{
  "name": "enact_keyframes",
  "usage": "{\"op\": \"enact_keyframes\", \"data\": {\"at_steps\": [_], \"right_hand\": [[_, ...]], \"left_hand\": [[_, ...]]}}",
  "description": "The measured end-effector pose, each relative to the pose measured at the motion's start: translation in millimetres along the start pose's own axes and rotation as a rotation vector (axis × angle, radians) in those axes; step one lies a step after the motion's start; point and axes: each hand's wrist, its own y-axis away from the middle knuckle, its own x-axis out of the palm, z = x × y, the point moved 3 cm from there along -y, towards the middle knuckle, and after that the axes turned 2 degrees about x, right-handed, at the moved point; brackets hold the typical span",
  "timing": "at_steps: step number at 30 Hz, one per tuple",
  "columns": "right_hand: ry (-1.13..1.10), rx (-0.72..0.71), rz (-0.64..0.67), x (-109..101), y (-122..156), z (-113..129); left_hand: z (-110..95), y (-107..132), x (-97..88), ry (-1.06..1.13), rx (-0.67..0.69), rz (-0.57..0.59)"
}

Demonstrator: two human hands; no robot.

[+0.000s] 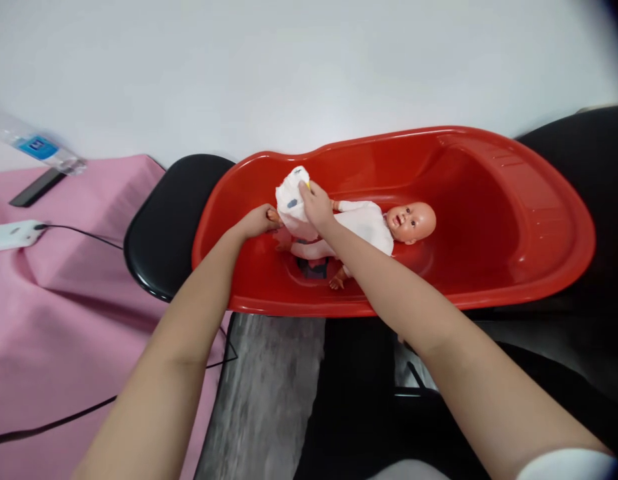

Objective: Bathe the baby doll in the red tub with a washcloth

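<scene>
A baby doll (pixel 361 223) in a white top lies on its back in a red baby bathtub (pixel 559 220), its head to the right and its legs to the left. My left hand (pixel 257 221) is closed around one of the doll's feet at the left end of the tub. My right hand (pixel 317 207) pinches a white cloth (pixel 291 200) with dark printed spots and a bit of yellow. The cloth hangs over the doll's legs and partly hides them. Whether it touches the legs I cannot tell. A dark patch (pixel 313 269) shows on the tub floor below the doll.
Black rounded seats support the tub, one at the left (pixel 161 220) and one at the right. Further left, a pink cloth (pixel 73 360) carries a clear plastic bottle (pixel 41 148), a black strip (pixel 37 187) and a white device (pixel 13 235) with a black cable.
</scene>
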Motion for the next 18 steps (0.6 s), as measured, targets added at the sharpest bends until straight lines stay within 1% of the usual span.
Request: {"op": "enact_keyframes", "data": {"at_steps": [3, 4, 6, 8, 10, 13, 14, 16, 18], "right_hand": [[0.197, -0.041, -0.085, -18.1, -8.3, -4.6], [0.270, -0.042, -0.089, -21.1, -9.6, -6.5], [0.344, -0.008, -0.035, -20.0, -9.6, -11.4], [0.287, 0.053, 0.071, -10.7, -7.3, -15.9], [0.136, 0.100, 0.147, 2.0, -4.3, -17.0], [-0.062, 0.113, 0.175, 17.4, -2.1, -11.3], [-0.088, 0.090, 0.183, 21.0, -1.8, -8.1], [-0.094, -0.009, 0.222, 27.3, -0.4, -1.0], [-0.077, -0.150, 0.317, 34.7, 4.2, 4.4]], "left_hand": [[9.4, -6.3, -2.4, -0.094, 0.015, 0.026], [11.2, -7.3, -3.9, -0.127, 0.021, 0.024], [12.4, -7.3, -6.5, -0.160, 0.025, 0.027], [11.0, -5.2, -8.1, -0.163, 0.022, 0.038], [8.3, -2.5, -8.7, -0.157, 0.013, 0.055], [3.3, 0.2, -9.1, -0.174, 0.000, 0.067], [0.9, 0.7, -9.0, -0.185, 0.009, 0.071], [-4.7, 1.3, -8.7, -0.197, 0.049, 0.068], [-10.8, 2.2, -8.9, -0.178, 0.092, 0.039]]}}
